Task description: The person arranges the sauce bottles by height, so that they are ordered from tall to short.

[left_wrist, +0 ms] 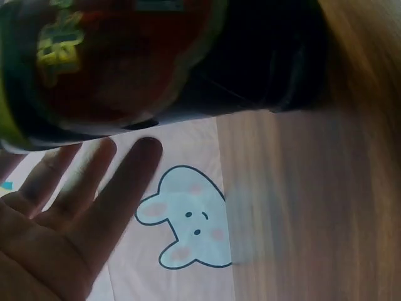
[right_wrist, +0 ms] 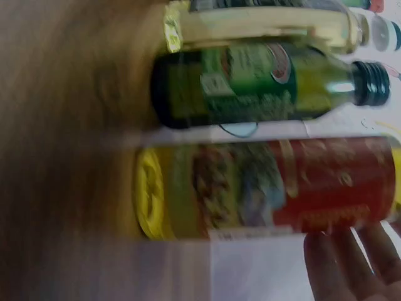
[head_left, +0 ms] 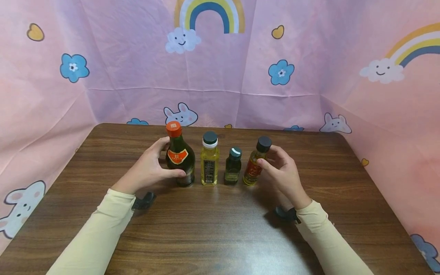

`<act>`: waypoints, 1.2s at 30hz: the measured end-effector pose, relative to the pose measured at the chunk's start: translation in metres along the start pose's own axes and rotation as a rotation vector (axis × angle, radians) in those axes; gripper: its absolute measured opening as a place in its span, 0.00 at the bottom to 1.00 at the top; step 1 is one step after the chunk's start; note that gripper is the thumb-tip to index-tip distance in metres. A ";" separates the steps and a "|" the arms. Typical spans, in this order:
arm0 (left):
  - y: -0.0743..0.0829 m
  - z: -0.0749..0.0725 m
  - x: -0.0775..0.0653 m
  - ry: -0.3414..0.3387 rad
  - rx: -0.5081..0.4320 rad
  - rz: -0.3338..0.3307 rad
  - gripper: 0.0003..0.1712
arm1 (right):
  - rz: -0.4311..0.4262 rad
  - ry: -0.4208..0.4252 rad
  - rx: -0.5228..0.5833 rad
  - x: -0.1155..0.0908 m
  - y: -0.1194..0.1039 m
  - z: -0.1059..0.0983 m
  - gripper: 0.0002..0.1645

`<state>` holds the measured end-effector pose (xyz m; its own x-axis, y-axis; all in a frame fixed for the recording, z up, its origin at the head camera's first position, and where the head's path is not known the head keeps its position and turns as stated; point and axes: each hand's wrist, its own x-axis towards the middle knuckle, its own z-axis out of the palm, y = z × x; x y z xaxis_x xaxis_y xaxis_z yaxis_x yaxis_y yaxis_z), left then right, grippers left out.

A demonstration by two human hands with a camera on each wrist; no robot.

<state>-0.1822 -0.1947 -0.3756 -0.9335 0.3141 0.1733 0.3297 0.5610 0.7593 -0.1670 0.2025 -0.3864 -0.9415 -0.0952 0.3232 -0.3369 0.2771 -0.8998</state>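
Observation:
My left hand (head_left: pixel 148 168) is round a tall dark glass sauce bottle (head_left: pixel 178 152) with a red cap and orange label. Its thumb lies across the front; the fingers reach behind, and in the left wrist view their fingertips are right at the bottle's edge. On the other side, my right hand (head_left: pixel 283 173) holds a small bottle of yellow oil (head_left: pixel 252 170) with a black cap and red label, thumb in front and fingers behind. Between them stand a clear bottle of yellow oil (head_left: pixel 209 162) and a small dark green bottle (head_left: pixel 233 168). The bottles form a row.
The brown wood-grain table (head_left: pixel 213 233) carries the bottles. A pink printed cloth (head_left: pixel 137 76) hangs behind it and along both sides. Dark wrist straps (head_left: pixel 144 201) show at both sleeves.

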 end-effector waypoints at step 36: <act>0.003 0.000 0.013 0.164 -0.144 -0.081 0.47 | 0.010 0.064 0.034 -0.001 0.004 0.008 0.18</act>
<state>-0.1936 -0.1887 -0.3715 -0.9705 0.1372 0.1984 0.2398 0.4604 0.8547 -0.1677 0.1965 -0.3925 -0.9429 -0.0309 0.3317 -0.3289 0.2454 -0.9119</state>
